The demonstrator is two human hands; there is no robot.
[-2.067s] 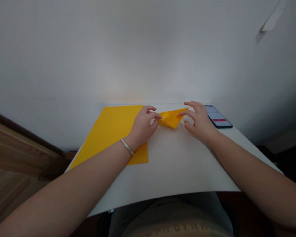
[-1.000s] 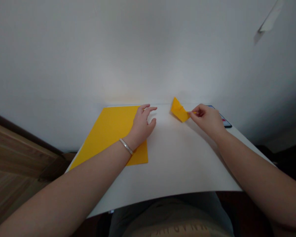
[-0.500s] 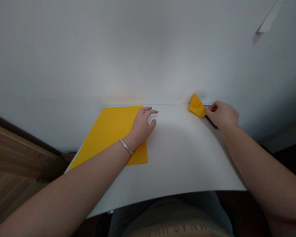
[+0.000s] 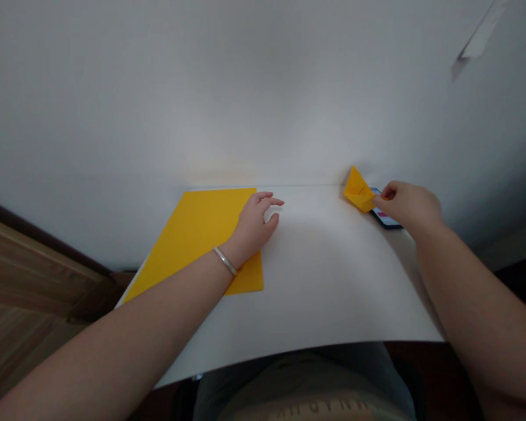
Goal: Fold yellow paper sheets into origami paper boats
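My right hand (image 4: 405, 202), at the far right of the white tabletop, pinches the right tip of a small yellow paper boat (image 4: 359, 192). The folded boat has a pointed peak in the middle and stands close to the wall. Partly beneath this hand lies a phone (image 4: 388, 221) with its screen lit. My left hand (image 4: 259, 219) rests on the right edge of a large yellow sheet of paper (image 4: 201, 228). Its fingers are loosely curved and apart, with nothing between them. A silver bangle (image 4: 224, 260) circles that wrist.
The white table (image 4: 324, 280) meets a pale wall (image 4: 263, 105) at its far edge. A wooden panel (image 4: 30, 263) stands at the left. A strip of paper (image 4: 482, 35) sticks out from the wall at the upper right.
My right hand and the paper boat have shifted a little to the right. More of the phone's lit screen shows. My left hand has stayed nearly in place.
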